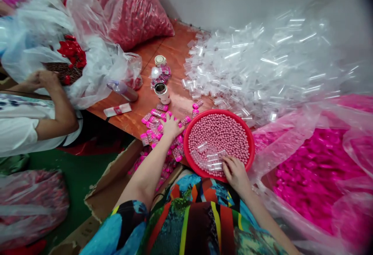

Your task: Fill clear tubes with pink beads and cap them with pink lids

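Right hand's fingers (225, 164) partly hidden among clear tubes (214, 161) in the basin (247, 130).

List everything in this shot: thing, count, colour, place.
red basin: one, red, table's near edge
pink beads: many, pink, filling the basin
clear tubes: large heap, clear, behind the basin
capped tubes: many, pink-capped, left of the basin
small jars: two, whitish, table middle
pink caps bag: one, magenta, right
red caps bag: one, red, far left
co-worker's arm: one, left edge
cardboard box: one, brown, below the table
left hand: on the capped tubes
right hand: at the basin's near rim, fingers on clear tubes
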Demonstrator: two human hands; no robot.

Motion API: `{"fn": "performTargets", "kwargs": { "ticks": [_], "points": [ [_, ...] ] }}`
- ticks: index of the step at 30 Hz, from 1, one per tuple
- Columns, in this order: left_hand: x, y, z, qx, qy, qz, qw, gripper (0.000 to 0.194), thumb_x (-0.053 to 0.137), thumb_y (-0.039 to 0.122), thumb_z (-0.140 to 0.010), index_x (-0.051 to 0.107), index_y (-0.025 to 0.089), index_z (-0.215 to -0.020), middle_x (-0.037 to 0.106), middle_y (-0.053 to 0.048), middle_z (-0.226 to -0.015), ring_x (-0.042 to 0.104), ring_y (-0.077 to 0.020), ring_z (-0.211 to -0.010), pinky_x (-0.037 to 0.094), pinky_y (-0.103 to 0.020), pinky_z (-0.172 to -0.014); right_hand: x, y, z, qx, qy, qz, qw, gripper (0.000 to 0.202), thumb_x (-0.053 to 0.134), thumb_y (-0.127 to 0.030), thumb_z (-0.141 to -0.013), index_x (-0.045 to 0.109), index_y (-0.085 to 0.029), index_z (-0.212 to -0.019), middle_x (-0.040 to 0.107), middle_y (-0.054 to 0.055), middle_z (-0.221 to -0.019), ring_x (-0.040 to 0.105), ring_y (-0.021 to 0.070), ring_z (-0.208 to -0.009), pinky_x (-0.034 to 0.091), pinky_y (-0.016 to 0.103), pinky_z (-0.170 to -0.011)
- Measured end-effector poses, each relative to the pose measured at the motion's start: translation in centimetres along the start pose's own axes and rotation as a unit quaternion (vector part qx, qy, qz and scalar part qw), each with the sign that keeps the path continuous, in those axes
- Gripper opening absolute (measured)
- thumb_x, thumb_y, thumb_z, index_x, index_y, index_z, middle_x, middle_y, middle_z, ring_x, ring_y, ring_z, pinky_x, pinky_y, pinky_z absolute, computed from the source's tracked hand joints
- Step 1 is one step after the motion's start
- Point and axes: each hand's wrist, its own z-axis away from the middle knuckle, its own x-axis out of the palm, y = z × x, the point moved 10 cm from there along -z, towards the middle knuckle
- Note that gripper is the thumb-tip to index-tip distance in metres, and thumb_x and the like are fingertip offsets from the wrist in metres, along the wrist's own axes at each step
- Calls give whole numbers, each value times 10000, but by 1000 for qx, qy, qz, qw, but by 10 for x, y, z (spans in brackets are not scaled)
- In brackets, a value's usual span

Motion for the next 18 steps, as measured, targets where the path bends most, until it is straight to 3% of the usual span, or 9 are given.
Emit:
{"fn": "performTargets", "kwargs": {
  "ticks": [7, 10, 14, 18],
  "points": [
    [24, -64, 108, -39, 20, -3, 999, 498, 600, 492, -945, 733, 215, -1337, 546, -193, -1570, 304, -478, -1560, 277, -762, -1200, 3, 3, 1, -37, 17, 39, 998, 288, 500, -297, -1074, 688, -159, -1244, 729, 145, -1154, 691, 294, -1073, 533, 440, -898],
    [27, -86, 134, -68, 20, 8, 997, 425, 601, 510, -935, 794, 247, -1208, 656, -178, -1437, 412, -454, -1502, 305, -714, -1205, 9, 5, 3, -41, 14, 50, 998, 310, 488, -310, -1073, 685, -166, -1264, 733, 153, -1168, 697, 305, -1077, 529, 449, -893],
    [21, -109, 125, -108, 21, 4, 994, 434, 503, 526, -980, 831, 242, -956, 769, -180, -1086, 605, -414, -1281, 383, -641, -1140, 16, 12, 6, -33, 4, 51, 998, 343, 473, -345, -1063, 677, -220, -1309, 739, 133, -1173, 708, 314, -1070, 529, 467, -893],
    [5, -123, 75, -162, 35, -6, 986, 489, 436, 484, -1012, 805, 175, -923, 770, -192, -1004, 676, -393, -1085, 450, -584, -1031, 19, 14, 6, -34, 5, 52, 998, 349, 470, -358, -1058, 664, -232, -1319, 739, 131, -1165, 714, 319, -1050, 532, 470, -875]
  ]
}}
